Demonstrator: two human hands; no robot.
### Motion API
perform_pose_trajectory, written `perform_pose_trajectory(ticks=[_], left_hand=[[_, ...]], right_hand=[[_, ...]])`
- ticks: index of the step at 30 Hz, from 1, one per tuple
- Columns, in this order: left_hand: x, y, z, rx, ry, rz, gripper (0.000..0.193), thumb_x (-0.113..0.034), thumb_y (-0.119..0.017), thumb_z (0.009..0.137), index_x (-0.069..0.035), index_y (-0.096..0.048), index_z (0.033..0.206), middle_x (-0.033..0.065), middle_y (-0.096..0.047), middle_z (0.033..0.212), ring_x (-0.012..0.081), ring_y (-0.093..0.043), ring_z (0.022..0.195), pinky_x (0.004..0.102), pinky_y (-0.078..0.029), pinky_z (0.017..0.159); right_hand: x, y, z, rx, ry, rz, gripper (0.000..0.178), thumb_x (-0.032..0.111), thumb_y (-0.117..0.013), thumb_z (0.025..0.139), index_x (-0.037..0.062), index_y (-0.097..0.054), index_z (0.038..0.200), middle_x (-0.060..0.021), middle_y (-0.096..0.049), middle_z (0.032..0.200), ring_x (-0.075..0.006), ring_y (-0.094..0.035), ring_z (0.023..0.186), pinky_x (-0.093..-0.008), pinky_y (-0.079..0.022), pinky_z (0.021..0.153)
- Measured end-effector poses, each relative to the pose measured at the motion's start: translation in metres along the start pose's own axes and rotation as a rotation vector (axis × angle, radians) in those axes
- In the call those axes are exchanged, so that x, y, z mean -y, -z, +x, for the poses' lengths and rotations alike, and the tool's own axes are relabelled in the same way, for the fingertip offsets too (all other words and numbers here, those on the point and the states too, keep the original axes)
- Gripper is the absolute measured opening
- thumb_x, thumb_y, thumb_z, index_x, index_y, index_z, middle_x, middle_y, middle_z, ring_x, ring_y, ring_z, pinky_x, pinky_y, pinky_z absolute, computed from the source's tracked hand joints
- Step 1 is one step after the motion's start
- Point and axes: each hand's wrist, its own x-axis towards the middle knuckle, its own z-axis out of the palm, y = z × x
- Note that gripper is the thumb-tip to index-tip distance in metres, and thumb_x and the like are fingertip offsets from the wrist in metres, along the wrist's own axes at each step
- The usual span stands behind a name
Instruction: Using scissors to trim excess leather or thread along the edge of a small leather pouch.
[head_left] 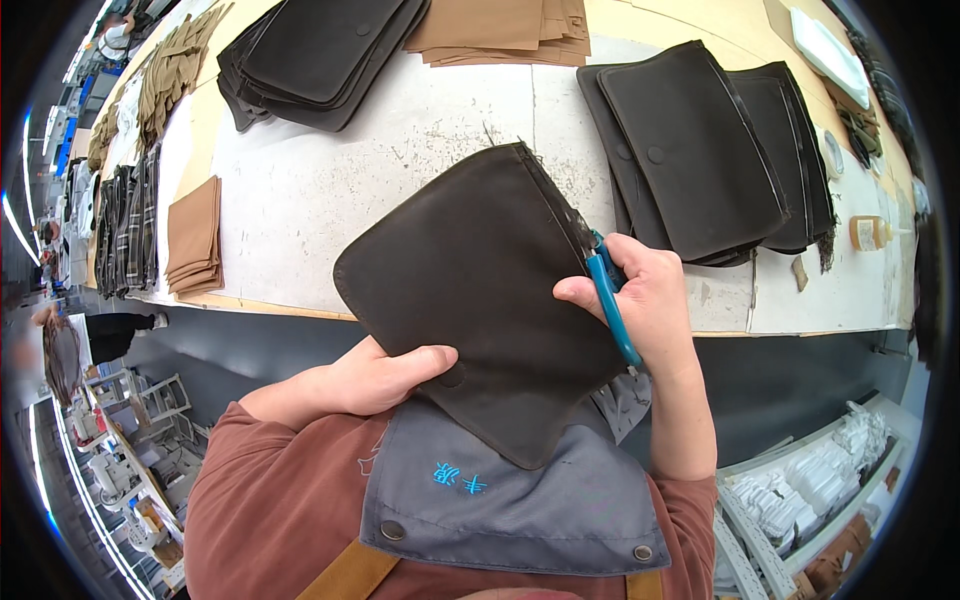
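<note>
left hand (378,380): grips dark panel (460,270) | right hand (650,295): blue-handled scissors (611,312) at panel's edge | table (440,120): dark stacks (690,185)

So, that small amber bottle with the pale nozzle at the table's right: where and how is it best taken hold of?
Best gripped, I'd judge, around the wide body of the bottle, coming from the left: its slim nozzle points right, so that approach meets the broader part first.
</note>
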Motion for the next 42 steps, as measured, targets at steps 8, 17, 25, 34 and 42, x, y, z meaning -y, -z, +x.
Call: perform_pose_trajectory(ticks=[8,17,25,34,42], left_hand=[[-0.002,-0.002,-0.004,-0.082,0.098,-0.186,0.044,-0.003,-0.047,0.086,0.002,-0.040,0.129,0.0141,-0.049,0.128,0.0249,-0.050,0.116,0.0388,-0.041,0.099],[0.012,0.007,-0.010,-0.143,-0.064,-0.468,0.039,-0.004,-0.049,0.086,-0.001,-0.044,0.125,0.0096,-0.052,0.122,0.0209,-0.051,0.112,0.0366,-0.042,0.095],[-0.030,0.034,0.001,-0.049,-0.254,-0.417,0.037,-0.026,-0.042,0.098,-0.005,-0.044,0.129,0.0059,-0.059,0.117,0.0136,-0.058,0.103,0.0281,-0.048,0.085],[-0.040,0.036,-0.009,-0.119,-0.320,-0.026,0.028,-0.024,-0.042,0.100,-0.003,-0.057,0.112,0.0005,-0.063,0.093,0.0055,-0.060,0.076,0.0220,-0.051,0.067],[-0.029,0.052,-0.016,-0.253,-0.322,-0.084,0.024,-0.015,-0.044,0.097,-0.002,-0.055,0.114,0.0029,-0.065,0.092,0.0049,-0.062,0.074,0.0193,-0.052,0.059]], right_hand=[[-0.009,0.003,-0.002,0.003,-0.136,0.159,0.045,0.032,-0.082,0.070,0.0011,-0.050,0.070,-0.0059,-0.054,0.061,-0.0080,-0.045,0.058,-0.0255,-0.043,0.055],[-0.026,-0.002,-0.032,0.078,-0.268,0.699,0.033,0.004,-0.075,0.071,0.0085,-0.044,0.081,-0.0049,-0.060,0.086,-0.0064,-0.048,0.074,-0.0217,-0.040,0.064],[-0.020,0.035,-0.024,0.082,-0.194,0.607,0.029,0.001,-0.072,0.069,0.0086,-0.046,0.079,0.0031,-0.047,0.075,-0.0055,-0.044,0.070,-0.0202,-0.036,0.065],[-0.019,0.024,-0.014,0.110,-0.213,0.520,0.027,0.009,-0.073,0.070,0.0096,-0.046,0.076,0.0045,-0.045,0.072,-0.0046,-0.041,0.067,-0.0198,-0.032,0.062],[-0.004,-0.001,0.007,0.136,-0.211,0.326,0.024,0.008,-0.072,0.072,0.0085,-0.048,0.078,0.0055,-0.043,0.073,-0.0052,-0.039,0.069,-0.0196,-0.032,0.063]])
